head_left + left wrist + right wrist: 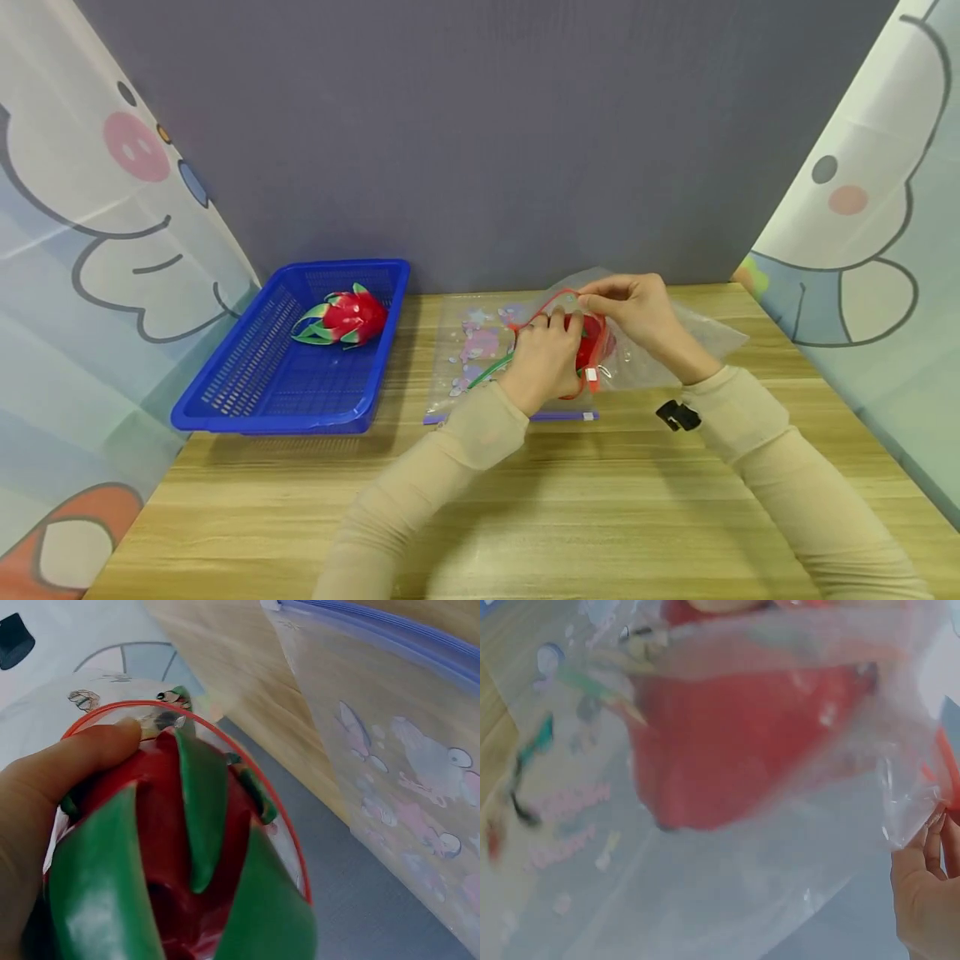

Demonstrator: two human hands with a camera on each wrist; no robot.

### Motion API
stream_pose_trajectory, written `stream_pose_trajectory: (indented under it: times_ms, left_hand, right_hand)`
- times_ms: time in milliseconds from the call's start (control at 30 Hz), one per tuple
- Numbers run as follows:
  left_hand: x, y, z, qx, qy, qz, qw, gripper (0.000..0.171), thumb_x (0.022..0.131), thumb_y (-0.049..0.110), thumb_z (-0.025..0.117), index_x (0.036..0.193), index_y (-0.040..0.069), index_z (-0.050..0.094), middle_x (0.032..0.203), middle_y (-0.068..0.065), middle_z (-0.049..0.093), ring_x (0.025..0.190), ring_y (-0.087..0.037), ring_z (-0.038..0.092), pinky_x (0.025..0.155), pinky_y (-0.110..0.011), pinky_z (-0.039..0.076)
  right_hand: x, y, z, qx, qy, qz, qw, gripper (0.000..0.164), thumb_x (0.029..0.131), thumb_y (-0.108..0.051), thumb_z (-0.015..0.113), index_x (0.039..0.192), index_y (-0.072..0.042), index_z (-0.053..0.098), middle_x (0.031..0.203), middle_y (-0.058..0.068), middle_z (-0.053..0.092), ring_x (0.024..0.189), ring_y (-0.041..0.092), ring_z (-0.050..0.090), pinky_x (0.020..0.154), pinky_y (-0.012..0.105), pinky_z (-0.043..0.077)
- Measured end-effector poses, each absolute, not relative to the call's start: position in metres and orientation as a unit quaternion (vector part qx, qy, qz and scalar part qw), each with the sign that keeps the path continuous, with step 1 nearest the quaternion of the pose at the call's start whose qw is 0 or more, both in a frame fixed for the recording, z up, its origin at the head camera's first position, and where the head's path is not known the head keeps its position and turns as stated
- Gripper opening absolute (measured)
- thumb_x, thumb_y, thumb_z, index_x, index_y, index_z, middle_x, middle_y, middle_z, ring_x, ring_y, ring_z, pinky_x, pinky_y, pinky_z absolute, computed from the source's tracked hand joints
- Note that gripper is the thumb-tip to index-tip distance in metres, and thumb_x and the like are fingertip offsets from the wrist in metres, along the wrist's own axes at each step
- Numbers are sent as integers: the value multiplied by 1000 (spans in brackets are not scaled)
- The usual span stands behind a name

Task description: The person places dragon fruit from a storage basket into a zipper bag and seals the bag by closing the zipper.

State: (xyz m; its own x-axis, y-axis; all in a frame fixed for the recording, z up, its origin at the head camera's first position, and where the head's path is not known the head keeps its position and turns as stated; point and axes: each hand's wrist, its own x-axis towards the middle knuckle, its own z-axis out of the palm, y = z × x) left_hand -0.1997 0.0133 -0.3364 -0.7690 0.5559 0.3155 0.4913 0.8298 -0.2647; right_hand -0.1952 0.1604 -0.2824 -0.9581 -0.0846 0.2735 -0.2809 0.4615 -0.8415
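Note:
My left hand (pixel 546 358) grips a red dragon fruit (pixel 154 817) with green leaf-like scales. The fruit sits in the mouth of a clear zip bag (pixel 705 900), ringed by its red zip edge (pixel 289 825). My right hand (pixel 637 312) pinches that edge at the far right side of the mouth. Through the plastic, the right wrist view shows the fruit's red body inside the bag. A white slider (pixel 591 375) hangs at the near side of the opening. My left palm and fingers hide much of the fruit in the head view.
To the left stands a blue basket (pixel 273 423) holding another dragon fruit (pixel 352 317). A flat printed bag (pixel 474 342) with a purple zip lies under and left of my hands. A green strip (pixel 491 369) lies across it. A grey wall (pixel 480 150) bounds the table's back.

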Motion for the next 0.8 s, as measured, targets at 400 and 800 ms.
stream_pose_trajectory:
  times_ms: [400,800]
  left_hand:
    - [-211,20,-334,-312,-939,68,128,74,69,46,65,129,8,44,108,-9,61,79,-21,62,63,-28,56]
    - [-227,27,-329,-202,-978,-5,-43,77,75,52,64,131,7,36,104,-7,62,74,-19,65,57,-29,54]
  right_hand:
    - [-191,167,-273,174,-889,384,181,12,84,-15,67,89,-6,73,84,11,71,65,2,62,58,16,48]
    - [-197,173,-267,276,-863,260,333,6,75,0,71,78,-5,73,74,6,69,58,15,61,56,7,39]
